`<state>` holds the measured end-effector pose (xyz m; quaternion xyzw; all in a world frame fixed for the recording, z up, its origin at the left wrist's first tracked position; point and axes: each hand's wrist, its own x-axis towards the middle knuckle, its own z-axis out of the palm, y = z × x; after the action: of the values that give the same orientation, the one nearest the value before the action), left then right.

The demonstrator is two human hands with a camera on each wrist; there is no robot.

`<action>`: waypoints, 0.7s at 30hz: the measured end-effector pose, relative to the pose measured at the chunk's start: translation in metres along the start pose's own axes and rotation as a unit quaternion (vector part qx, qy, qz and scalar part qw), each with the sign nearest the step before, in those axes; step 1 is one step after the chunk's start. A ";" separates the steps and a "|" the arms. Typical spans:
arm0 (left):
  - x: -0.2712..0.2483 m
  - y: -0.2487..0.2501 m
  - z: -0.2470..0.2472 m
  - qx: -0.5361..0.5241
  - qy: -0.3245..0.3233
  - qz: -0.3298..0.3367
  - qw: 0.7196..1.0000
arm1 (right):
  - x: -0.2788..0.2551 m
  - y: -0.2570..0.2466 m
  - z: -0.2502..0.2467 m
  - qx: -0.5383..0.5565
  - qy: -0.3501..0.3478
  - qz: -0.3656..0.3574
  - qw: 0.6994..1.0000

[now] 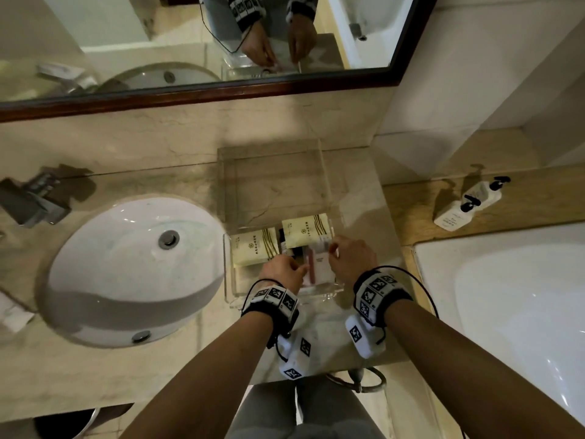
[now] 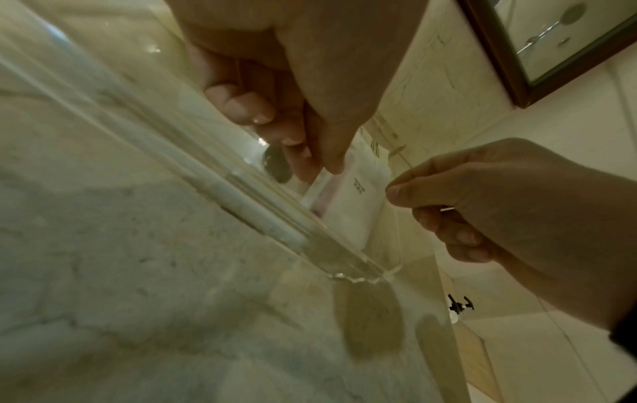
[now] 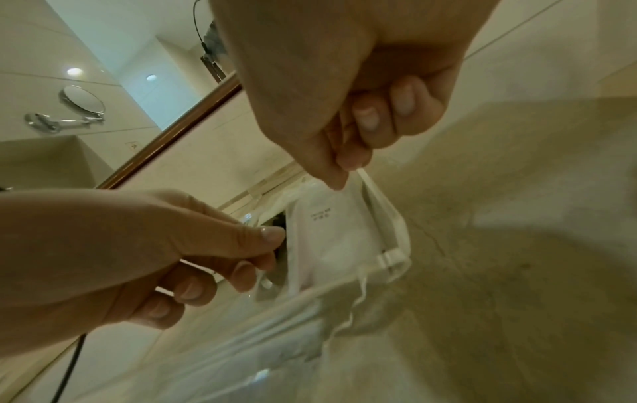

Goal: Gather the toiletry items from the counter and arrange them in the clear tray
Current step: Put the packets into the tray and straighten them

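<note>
Two hands meet over a white sachet (image 1: 319, 264) w/ a pink strip, lying in the near-right corner of the clear tray (image 1: 329, 288), centre of the head view. Left hand (image 1: 281, 274) pinches the sachet's left edge, other fingers curled; right hand (image 1: 351, 258) pinches its top-right corner btwn thumb & forefinger, rest tucked under. Judging by the two-sided grip, they're likely squaring the sachet flat beside what's already in. Two cream sachets (image 1: 253, 248) sit just above it in the tray, w/ a dark item between them, too small to name. Head view alone shows the layout, plus sink (image 1: 133, 267) at left and pump bottles (image 1: 468, 201) at far right, well apart. Right-wrist view adds what the head view hides: the corner pinch itself & printed text on the sachet. Left-wrist view shows the tray wall up close.
</note>
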<state>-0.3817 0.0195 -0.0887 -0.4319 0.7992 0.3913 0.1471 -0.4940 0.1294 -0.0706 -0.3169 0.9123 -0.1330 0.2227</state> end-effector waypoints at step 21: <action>-0.058 -0.183 -0.152 -0.223 0.191 -0.132 0.947 | 0.006 -0.227 0.073 0.133 -0.150 -0.118 0.973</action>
<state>-0.1847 -0.1200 -0.0475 -0.6218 0.6409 0.4464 -0.0581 -0.3446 -0.0556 -0.0483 -0.4065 0.7988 -0.2297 0.3794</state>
